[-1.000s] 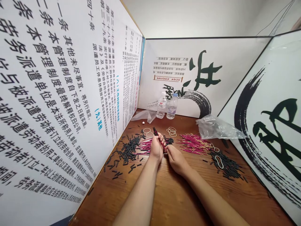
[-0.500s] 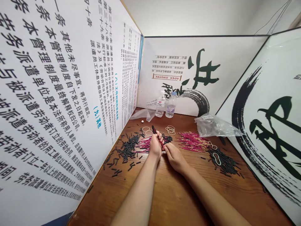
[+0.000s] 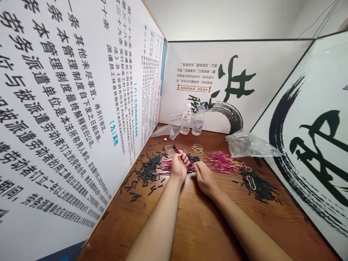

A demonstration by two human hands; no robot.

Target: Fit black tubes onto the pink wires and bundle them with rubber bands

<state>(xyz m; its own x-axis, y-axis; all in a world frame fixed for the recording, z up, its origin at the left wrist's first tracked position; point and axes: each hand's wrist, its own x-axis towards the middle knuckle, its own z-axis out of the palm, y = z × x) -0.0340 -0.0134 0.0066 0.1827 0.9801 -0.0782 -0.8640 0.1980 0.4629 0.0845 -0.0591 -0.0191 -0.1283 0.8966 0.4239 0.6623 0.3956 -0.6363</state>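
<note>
My left hand (image 3: 180, 166) is closed round a few thin dark-red sticks (image 3: 175, 148) whose black ends poke out above the thumb side. Just to its right, my right hand (image 3: 203, 175) has thumb and fingertips pressed together; whatever they pinch is hidden or too small to make out. Behind and beneath the hands lies a row of pink sticks (image 3: 166, 166) with black ends. A larger spread of pink sticks (image 3: 221, 162) with pale tips is to the right. Short black tubes (image 3: 149, 169) are heaped at the left, and more black tubes (image 3: 261, 186) at the right.
Pale rubber bands (image 3: 197, 149) lie behind the hands. Two plastic bottles (image 3: 198, 121) stand at the back, with a clear plastic bag (image 3: 241, 143) to their right. Printed panels (image 3: 174, 98) wall in the wooden table (image 3: 190, 228) on the left, back and right.
My hands have drawn slightly apart, the right moving a little to the right. The red stick that spanned them no longer shows between them. The left hand's bundle is tilted more to the left.
</note>
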